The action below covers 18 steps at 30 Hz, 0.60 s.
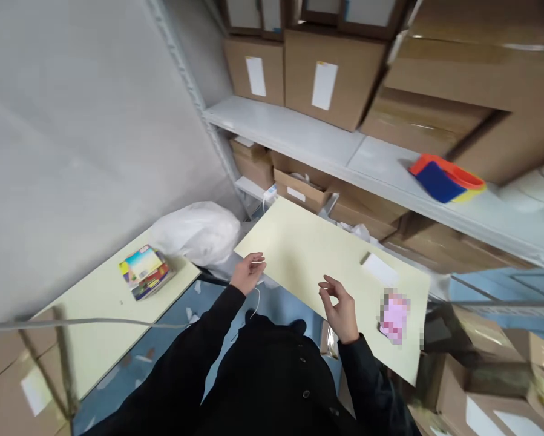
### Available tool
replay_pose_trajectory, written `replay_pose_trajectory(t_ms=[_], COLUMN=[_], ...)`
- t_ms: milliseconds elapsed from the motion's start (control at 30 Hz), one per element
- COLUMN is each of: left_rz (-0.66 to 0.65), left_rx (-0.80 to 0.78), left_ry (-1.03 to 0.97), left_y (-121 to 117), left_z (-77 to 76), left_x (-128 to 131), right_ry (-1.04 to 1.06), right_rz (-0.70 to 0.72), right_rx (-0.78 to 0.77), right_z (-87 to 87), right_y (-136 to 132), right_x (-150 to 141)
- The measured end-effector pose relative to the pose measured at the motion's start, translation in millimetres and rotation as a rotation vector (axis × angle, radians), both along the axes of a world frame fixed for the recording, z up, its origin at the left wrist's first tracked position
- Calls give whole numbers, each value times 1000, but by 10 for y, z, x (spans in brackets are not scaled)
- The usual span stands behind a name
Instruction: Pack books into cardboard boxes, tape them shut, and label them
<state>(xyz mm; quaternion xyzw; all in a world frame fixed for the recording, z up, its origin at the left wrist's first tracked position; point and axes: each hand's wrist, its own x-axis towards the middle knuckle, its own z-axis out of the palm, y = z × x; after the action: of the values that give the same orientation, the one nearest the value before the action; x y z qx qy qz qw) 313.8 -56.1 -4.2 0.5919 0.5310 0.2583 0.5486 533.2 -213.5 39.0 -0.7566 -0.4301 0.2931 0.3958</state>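
My left hand (249,273) hovers at the near left edge of the pale yellow tabletop (317,248), its fingers loosely bent and apart, with nothing in them. Over the front edge of the same tabletop is my right hand (340,307), thumb and fingers curved with a gap between them, also holding nothing. To the right of that hand lies a small white box (380,270). A pink, pixelated item (395,318) rests nearer the tabletop's right end; its details are obscured.
A second pale table (103,303) on the left bears a stack of colourful packets (145,270). Beside it bulges a white plastic bag (199,233). Behind, a grey shelf (317,142) carries cardboard boxes (330,75) and a red, blue and yellow holder (444,178). More cartons (485,381) stand at right.
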Motion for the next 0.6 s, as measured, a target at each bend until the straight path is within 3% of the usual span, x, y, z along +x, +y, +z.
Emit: replay_pose_trajectory(t_ms=[200, 433, 600], left_rz=[85, 200, 306], left_rx=[56, 39, -23], left_ry=[129, 181, 244], left_y=[43, 41, 51], left_z=[-76, -311, -392], left_x=[-805, -1671, -2185], right_ry=[-3, -44, -101], right_rz=[209, 528, 721], right_rx=[-50, -179, -203], right_z=[-182, -416, -520], right_y=[484, 936, 1278], right_x=[-525, -1269, -1694])
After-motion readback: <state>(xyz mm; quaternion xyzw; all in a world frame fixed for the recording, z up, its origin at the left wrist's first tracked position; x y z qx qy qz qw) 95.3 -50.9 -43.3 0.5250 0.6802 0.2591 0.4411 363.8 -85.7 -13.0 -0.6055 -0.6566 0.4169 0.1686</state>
